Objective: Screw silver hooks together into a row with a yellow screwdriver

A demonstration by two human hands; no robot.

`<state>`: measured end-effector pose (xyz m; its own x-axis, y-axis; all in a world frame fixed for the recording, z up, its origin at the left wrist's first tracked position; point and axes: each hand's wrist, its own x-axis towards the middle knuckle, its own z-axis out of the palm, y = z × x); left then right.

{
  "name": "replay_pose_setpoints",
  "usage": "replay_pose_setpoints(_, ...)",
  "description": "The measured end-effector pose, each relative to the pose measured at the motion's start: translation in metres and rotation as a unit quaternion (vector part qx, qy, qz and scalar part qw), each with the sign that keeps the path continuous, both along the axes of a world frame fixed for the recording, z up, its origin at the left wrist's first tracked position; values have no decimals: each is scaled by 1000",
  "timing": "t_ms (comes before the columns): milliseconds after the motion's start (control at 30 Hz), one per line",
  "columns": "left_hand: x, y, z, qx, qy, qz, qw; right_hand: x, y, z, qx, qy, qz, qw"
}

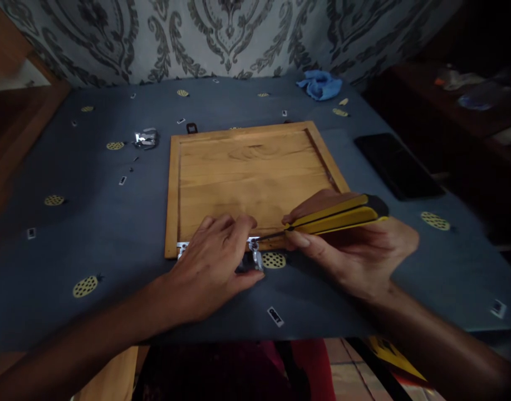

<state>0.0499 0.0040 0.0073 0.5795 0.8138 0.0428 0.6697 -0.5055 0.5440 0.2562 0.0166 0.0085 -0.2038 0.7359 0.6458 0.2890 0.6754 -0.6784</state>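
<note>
A framed wooden panel [247,172] lies flat on the cloth-covered table. My left hand [216,253] rests over its near edge, fingers bent on the wood and thumb below, pressing a shiny metal clasp [256,255] against the frame. Most of that metal piece is hidden by the hand; another bit of bright metal [181,248] shows left of the fingers. In my right hand [355,250] is a screwdriver with a yellow and black handle [333,217], gripped between thumb and fingers. Its thin shaft points left, and the tip meets the clasp at a screw spot.
A loose metal clasp [146,138] lies left of the panel, with a couple of tiny screws [131,169] nearby. Dark metal loops [191,128] stick out at the panel's far edge. A black phone [398,165] lies at right, and a crumpled blue cloth [320,84] at the back.
</note>
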Motion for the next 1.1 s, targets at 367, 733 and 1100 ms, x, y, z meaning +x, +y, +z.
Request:
replay_pose_setpoints(367, 0, 0, 0, 4, 2, -5, 1000, 0, -1, -3, -45, 4, 3, 999)
replay_pose_setpoints(733, 1, 1, 4, -26, 0, -1, 1000, 0, 1, -7, 4, -14, 47, 999)
replay_pose_setpoints(1100, 1, 1, 4, -27, -4, -5, 1000, -8, 0, -5, -4, -7, -10, 1000)
